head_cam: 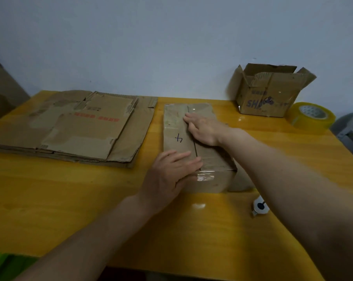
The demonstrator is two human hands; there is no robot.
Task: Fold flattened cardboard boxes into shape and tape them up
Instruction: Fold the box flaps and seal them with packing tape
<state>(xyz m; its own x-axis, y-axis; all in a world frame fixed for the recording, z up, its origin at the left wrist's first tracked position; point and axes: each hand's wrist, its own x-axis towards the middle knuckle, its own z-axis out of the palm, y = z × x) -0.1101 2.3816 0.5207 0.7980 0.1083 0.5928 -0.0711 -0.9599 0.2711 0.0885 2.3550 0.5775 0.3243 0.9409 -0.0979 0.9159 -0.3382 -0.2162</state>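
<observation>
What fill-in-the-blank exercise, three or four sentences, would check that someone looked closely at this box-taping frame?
1. Both hands, the left hand and the right hand, press flat on the closed box marked with the handwritten number ____.
2. The roll of tape sits at the table's far ____ corner.
3. The stack of flattened boxes lies to the ____ of the closed box.
4. The open box stands against the ____.

Missing words: 4; right; left; wall
</observation>
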